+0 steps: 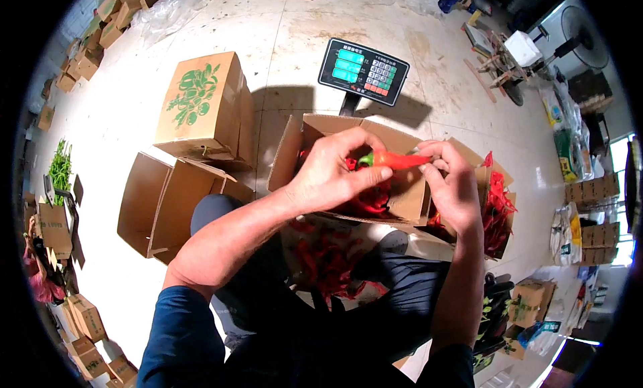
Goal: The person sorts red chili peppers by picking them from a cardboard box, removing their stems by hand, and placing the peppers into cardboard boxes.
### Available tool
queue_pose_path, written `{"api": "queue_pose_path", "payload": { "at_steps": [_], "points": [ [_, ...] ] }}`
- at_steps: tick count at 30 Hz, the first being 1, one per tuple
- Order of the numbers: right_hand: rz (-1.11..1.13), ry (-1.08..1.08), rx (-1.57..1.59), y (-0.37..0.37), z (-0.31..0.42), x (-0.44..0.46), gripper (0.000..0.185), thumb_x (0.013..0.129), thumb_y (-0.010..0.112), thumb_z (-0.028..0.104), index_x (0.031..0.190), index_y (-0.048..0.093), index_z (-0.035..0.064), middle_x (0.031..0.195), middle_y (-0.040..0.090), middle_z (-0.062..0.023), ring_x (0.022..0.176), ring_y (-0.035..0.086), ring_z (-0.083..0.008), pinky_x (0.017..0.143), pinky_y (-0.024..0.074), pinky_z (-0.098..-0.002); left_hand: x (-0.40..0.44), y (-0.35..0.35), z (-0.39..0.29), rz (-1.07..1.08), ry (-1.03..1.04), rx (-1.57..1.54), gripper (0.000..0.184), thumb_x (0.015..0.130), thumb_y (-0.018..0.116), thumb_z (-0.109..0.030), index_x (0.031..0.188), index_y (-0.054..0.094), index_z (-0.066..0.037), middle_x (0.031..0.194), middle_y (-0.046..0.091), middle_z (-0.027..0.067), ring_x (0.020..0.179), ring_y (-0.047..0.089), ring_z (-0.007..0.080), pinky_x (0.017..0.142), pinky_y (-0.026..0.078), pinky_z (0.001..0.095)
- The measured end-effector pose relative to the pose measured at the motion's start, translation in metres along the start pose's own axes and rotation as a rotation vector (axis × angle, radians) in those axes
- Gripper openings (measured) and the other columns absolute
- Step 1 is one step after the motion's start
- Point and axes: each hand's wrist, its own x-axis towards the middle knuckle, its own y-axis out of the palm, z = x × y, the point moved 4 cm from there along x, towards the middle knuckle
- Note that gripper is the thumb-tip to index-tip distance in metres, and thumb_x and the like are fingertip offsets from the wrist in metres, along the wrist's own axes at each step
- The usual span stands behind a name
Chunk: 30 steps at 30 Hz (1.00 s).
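Observation:
A red chili pepper (400, 161) with a green stem end is held level above an open cardboard box (410, 199). My left hand (341, 170) pinches it near the stem between thumb and fingers. At the other end, the fingertips of my right hand (450, 180) close around the pepper's tip. Below my hands, more red peppers (370, 199) lie inside the box, partly hidden by my left hand. Another box at the right holds a heap of red peppers (497, 210). Loose red peppers (328, 264) also lie on the floor between my legs.
A scale display (363, 71) on a post stands behind the box. At the left are a closed carton (201, 106) with a green vegetable print and an open carton (149, 204). Green vegetables (60, 167) lie farther left. A fan (581, 33) stands at the upper right.

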Motion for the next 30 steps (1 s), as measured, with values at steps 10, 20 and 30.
{"api": "queue_pose_path", "payload": {
  "at_steps": [10,20,30],
  "points": [
    [-0.092,-0.005,0.078,-0.006,0.002,-0.001,0.038,0.095,0.058,0.004,0.131,0.051,-0.0043,0.127,0.061,-0.0192,0.116,0.060,-0.0219,0.098,0.0484,-0.0310,0.009,-0.043,0.032,-0.236,-0.376,-0.343,0.015,0.097,0.061,-0.018,0.100,0.062,-0.004,0.089,0.066,0.0046,0.080,0.061,0.0116,0.072,0.049,0.0262],
    [-0.253,-0.034,0.090,-0.043,0.009,-0.017,0.031,0.095,0.056,0.003,0.125,0.055,-0.0057,0.121,0.064,-0.0189,0.108,0.064,-0.0213,0.093,0.0500,-0.0289,-0.010,-0.055,0.062,-0.262,-0.287,0.612,0.040,0.093,0.061,-0.038,0.091,0.067,0.002,0.080,0.070,0.0150,0.072,0.068,0.0287,0.069,0.053,0.0388],
    [-0.322,-0.191,0.175,-0.169,-0.048,-0.038,0.045,0.094,0.063,0.035,0.112,0.061,-0.0058,0.083,0.066,-0.0081,0.076,0.063,-0.0148,0.069,0.0515,-0.0270,-0.016,0.019,0.006,0.297,-0.073,0.293,0.028,0.091,0.066,-0.013,0.116,0.062,-0.001,0.087,0.067,0.0140,0.076,0.065,0.0219,0.073,0.052,0.0346]
  ]
}}
